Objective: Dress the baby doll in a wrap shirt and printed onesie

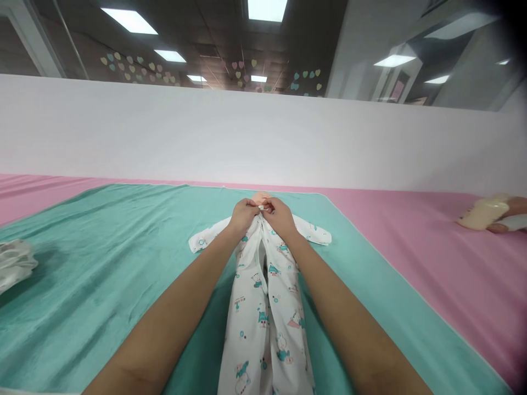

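Observation:
A doll lies on its back on the teal mat (102, 258), dressed in a white sleepsuit (263, 318) printed with small teal animals. Only the top of the doll's head (260, 196) shows beyond my hands. My left hand (242, 215) and my right hand (280, 216) meet at the suit's collar, both pinched on the fabric edges by a small white snap. The front of the suit gapes open down the middle below my hands. Its sleeves spread out to either side.
The teal mat lies on a pink sheet (432, 247) before a white partition (263, 137). A crumpled pale cloth (14, 263) sits at the mat's left edge. At far right another person's hand (506, 216) holds a cream bottle (481, 214).

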The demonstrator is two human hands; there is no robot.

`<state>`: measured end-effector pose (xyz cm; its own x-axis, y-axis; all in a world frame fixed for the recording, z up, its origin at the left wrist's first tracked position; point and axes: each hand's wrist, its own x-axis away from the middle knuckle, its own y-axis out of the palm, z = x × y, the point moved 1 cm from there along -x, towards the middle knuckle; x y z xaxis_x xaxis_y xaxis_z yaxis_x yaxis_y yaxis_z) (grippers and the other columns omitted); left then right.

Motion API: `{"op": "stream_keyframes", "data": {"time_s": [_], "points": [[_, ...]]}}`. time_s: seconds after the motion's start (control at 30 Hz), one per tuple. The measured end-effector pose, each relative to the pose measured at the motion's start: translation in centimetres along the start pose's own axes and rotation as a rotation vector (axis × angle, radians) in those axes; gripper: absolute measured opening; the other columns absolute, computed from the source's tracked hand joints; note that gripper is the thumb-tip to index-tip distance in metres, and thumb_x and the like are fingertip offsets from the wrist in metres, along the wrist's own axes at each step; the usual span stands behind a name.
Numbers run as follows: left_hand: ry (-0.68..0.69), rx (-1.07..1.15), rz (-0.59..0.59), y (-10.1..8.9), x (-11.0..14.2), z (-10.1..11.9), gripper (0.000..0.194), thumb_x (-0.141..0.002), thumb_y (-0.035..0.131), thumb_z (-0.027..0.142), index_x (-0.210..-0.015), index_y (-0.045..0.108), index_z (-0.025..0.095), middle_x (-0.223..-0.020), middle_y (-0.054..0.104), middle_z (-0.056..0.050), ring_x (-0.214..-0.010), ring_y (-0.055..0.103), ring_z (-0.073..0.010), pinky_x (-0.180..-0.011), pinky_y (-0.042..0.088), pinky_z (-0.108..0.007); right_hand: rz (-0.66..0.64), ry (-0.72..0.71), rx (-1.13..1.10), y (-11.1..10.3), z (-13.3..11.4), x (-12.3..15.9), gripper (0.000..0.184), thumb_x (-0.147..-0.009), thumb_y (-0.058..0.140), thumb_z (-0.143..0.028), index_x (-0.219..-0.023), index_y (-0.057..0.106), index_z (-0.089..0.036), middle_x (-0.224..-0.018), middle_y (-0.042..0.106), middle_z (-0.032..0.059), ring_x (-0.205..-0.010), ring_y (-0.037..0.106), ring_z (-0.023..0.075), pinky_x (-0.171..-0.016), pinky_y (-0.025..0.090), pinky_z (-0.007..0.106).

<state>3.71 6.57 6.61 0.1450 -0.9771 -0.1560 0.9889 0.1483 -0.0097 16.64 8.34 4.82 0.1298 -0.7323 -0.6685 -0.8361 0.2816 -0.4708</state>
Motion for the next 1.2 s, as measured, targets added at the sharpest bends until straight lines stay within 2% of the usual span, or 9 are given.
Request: {"op": "stream_keyframes", "data": {"time_s": [0.2, 0.33, 0.47, 0.7, 0.87, 1.07, 1.2], "points": [[0.038, 0.082, -0.055, 0.1, -0.8, -1.0, 0.021, -0.059, 0.059, 0.009, -0.079, 0.056, 0.015, -0.069, 0.060, 0.000, -0.064, 0.055, -0.0125, -0.059, 0.040, -0.024, -0.013, -0.008, 0.033, -0.1, -0.2, 0.1, 0.017, -0.076, 0.053, -0.021, -0.090, 0.064, -0.022, -0.091, 0.064, 0.0009, -0.074, 0.057, 0.0138, -0.072, 0.045, 0.028], [0.100, 0.000, -0.026, 0.1, -1.1, -1.2, 0.020, -0.059, 0.058, 0.008, -0.078, 0.061, 0.014, -0.081, 0.063, -0.004, -0.076, 0.058, -0.0153, -0.071, 0.043, -0.027, -0.003, -0.024, 0.054, 0.0, -0.1, 0.1, 0.023, -0.081, 0.046, -0.019, -0.088, 0.067, -0.023, -0.095, 0.066, 0.0021, -0.090, 0.059, 0.0166, -0.082, 0.045, 0.030], [0.128, -0.036, -0.043, 0.0, -0.9, -1.0, 0.022, -0.060, 0.054, 0.006, -0.078, 0.062, 0.015, -0.083, 0.064, -0.004, -0.081, 0.059, -0.0162, -0.076, 0.043, -0.029, -0.019, -0.019, 0.063, 0.0, 0.2, 0.1, 0.031, -0.080, 0.041, -0.011, -0.089, 0.068, -0.022, -0.100, 0.066, 0.0021, -0.099, 0.058, 0.0168, -0.089, 0.043, 0.030], [0.157, -0.005, -0.055, -0.1, -1.1, -1.3, 0.023, -0.057, 0.054, 0.004, -0.077, 0.059, 0.015, -0.078, 0.063, -0.003, -0.077, 0.059, -0.0158, -0.073, 0.044, -0.028, -0.040, 0.022, 0.053, 0.2, 0.6, -0.1, 0.031, -0.076, 0.042, -0.010, -0.087, 0.068, -0.023, -0.097, 0.066, 0.0011, -0.095, 0.058, 0.0165, -0.085, 0.044, 0.030], [0.180, -0.110, -0.041, -0.3, -1.3, -1.7, 0.019, -0.058, 0.054, 0.006, -0.073, 0.057, 0.017, -0.072, 0.063, -0.001, -0.072, 0.059, -0.0155, -0.067, 0.042, -0.026, -0.053, 0.073, 0.057, 0.3, 0.7, -0.1, 0.028, -0.077, 0.042, -0.013, -0.085, 0.068, -0.022, -0.095, 0.066, 0.0016, -0.090, 0.059, 0.0169, -0.080, 0.044, 0.030], [0.240, -0.196, -0.009, -0.4, -1.6, -2.1, 0.016, -0.059, 0.053, 0.007, -0.070, 0.056, 0.018, -0.063, 0.058, 0.002, -0.064, 0.055, -0.0134, -0.064, 0.040, -0.025, -0.071, 0.040, 0.051, 0.2, 0.6, -0.1, 0.028, -0.077, 0.044, -0.013, -0.087, 0.069, -0.023, -0.095, 0.066, 0.0016, -0.091, 0.059, 0.0171, -0.082, 0.044, 0.030], [0.229, -0.211, -0.007, -0.5, -1.7, -2.3, 0.017, -0.059, 0.053, 0.008, -0.072, 0.056, 0.018, -0.063, 0.057, 0.003, -0.063, 0.054, -0.0137, -0.063, 0.039, -0.026, -0.077, 0.017, 0.032, 0.3, 0.7, -0.2, 0.029, -0.077, 0.044, -0.013, -0.088, 0.069, -0.024, -0.097, 0.066, 0.0017, -0.094, 0.059, 0.0173, -0.084, 0.044, 0.031]]}}
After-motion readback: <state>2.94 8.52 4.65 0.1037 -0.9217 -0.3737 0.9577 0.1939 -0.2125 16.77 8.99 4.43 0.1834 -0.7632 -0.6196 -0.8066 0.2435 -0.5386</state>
